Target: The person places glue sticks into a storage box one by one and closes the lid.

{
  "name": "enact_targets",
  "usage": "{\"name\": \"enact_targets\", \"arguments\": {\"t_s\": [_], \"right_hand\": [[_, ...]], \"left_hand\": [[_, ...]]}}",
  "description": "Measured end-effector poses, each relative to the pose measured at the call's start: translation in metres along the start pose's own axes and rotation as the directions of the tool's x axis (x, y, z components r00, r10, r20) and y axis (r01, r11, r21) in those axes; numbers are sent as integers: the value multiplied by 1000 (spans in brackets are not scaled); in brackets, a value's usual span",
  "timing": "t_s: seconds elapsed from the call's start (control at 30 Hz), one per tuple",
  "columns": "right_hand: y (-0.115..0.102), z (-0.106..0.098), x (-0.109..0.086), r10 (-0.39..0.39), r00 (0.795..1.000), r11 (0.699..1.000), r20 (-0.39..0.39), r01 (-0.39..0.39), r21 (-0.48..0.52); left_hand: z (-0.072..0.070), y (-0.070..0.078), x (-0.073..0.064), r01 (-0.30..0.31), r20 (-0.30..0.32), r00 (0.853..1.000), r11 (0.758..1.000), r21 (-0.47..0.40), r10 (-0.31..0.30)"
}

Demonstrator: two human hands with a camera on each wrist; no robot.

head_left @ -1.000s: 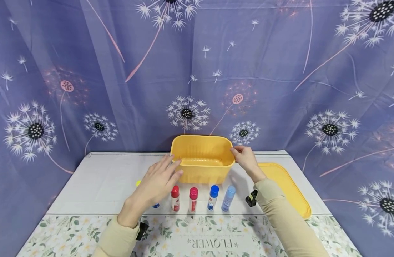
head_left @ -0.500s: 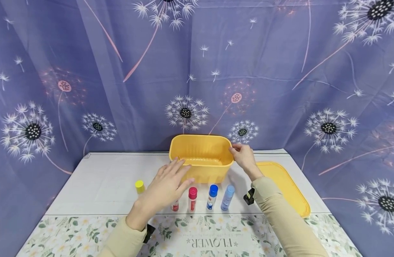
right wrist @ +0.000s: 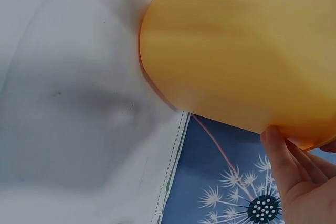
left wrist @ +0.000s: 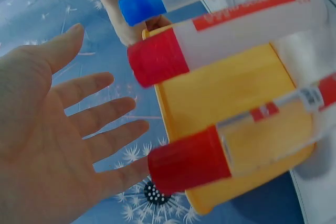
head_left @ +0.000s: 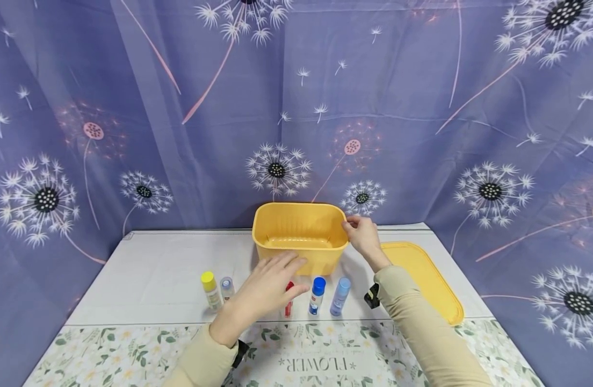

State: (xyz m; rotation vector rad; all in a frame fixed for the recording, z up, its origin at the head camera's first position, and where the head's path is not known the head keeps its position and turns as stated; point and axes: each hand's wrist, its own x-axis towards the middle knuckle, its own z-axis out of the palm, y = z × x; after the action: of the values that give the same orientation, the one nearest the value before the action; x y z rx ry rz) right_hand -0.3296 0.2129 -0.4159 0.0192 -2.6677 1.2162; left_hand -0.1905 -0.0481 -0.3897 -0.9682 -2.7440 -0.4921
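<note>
In the head view a yellow plastic box (head_left: 320, 263) stands open-topped at the back of the table. My right hand (head_left: 366, 236) pinches its right rim; the thumb lies on the outer wall in the right wrist view. My left hand (head_left: 265, 290), fingers spread and holding nothing, hovers above a row of upright capped tubes resembling glue sticks. The left wrist view shows a red-capped tube (left wrist: 189, 158) and a pinkish-red-capped tube (left wrist: 157, 56) near that hand. Rightward stand a blue-capped tube (head_left: 317, 295) and a light-blue tube (head_left: 340, 297). The left hand hides part of the row.
A yellow lid (head_left: 422, 279) lies flat right of the box, beside the right forearm. Left of the left hand stand a yellow-capped tube (head_left: 211, 290) and a greyish-blue-capped tube (head_left: 227, 288). A purple dandelion curtain (head_left: 204, 161) hangs behind the table.
My left hand has moved from the box's left side rightward and toward me over the tubes, uncovering the yellow-capped and greyish-blue-capped ones. The right hand stays at the box's rim.
</note>
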Motion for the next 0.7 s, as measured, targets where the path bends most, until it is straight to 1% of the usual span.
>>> {"name": "enact_targets", "arguments": {"t_s": [0.07, 0.2, 0.37, 0.53, 0.7], "right_hand": [[0, 0, 0, 3, 1000, 1000, 0, -3, 1], [-1, 0, 0, 3, 1000, 1000, -6, -3, 2], [-1, 0, 0, -1, 1000, 1000, -18, 1, 3], [-1, 1, -2, 10, 1000, 1000, -13, -10, 10], [-1, 1, -2, 14, 1000, 1000, -15, -13, 12]], "left_hand": [[2, 2, 2, -12, 6, 1000, 1000, -22, 12], [5, 6, 4, -19, 25, 999, 999, -27, 20], [6, 11, 8, -11, 55, 998, 1000, -22, 12], [7, 17, 11, 0, 84, 996, 999, -32, 3], [13, 21, 14, -8, 84, 996, 1000, -19, 9]]}}
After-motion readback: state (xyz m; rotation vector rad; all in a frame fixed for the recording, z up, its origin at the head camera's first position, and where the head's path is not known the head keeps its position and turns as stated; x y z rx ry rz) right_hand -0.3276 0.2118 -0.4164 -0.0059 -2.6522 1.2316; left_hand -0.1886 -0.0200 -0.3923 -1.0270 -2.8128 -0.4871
